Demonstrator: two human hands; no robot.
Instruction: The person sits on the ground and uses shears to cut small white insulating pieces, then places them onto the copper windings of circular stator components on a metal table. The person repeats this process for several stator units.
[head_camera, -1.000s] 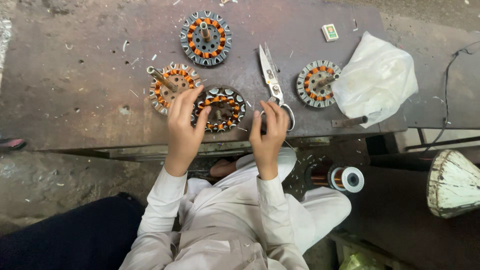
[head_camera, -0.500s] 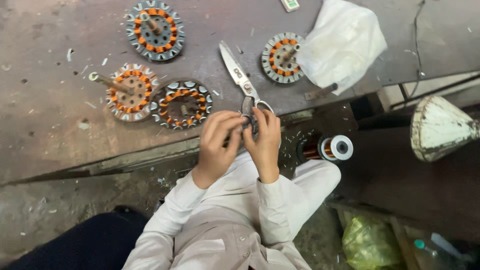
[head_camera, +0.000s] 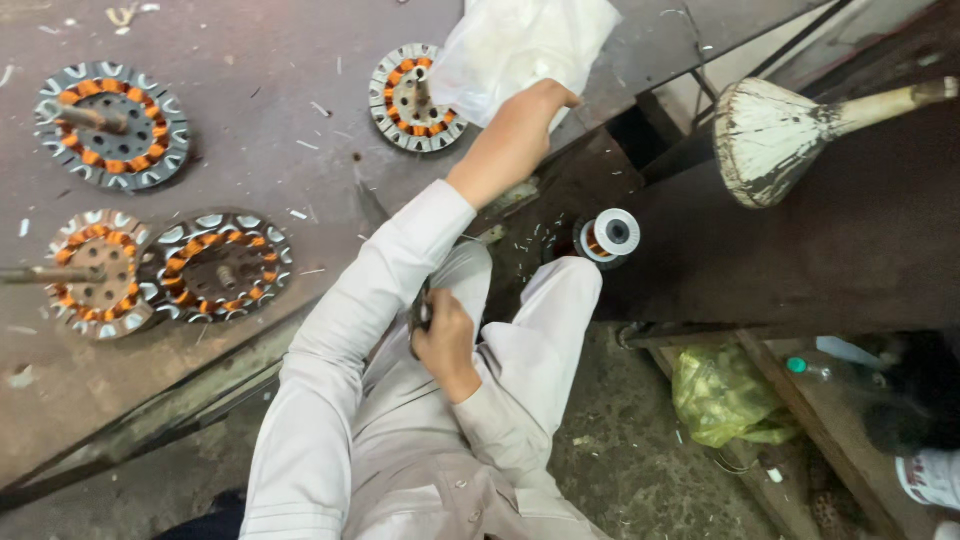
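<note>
The left hand (head_camera: 520, 110) reaches to one o'clock, fingers closed on the white plastic bag (head_camera: 520, 45) beside a wound stator (head_camera: 410, 98) on the table (head_camera: 250, 150), while the right hand (head_camera: 445, 340) grips scissors (head_camera: 422, 312) clear at the lap.

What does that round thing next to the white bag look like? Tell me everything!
The round stator is a flat metal ring with grey teeth around its rim and orange copper-coloured wire coils wound inside them. A short dark shaft stands up from its middle. It lies flat on the dark worktable, with the crumpled white plastic bag at its right edge. No hand touches it.
</note>
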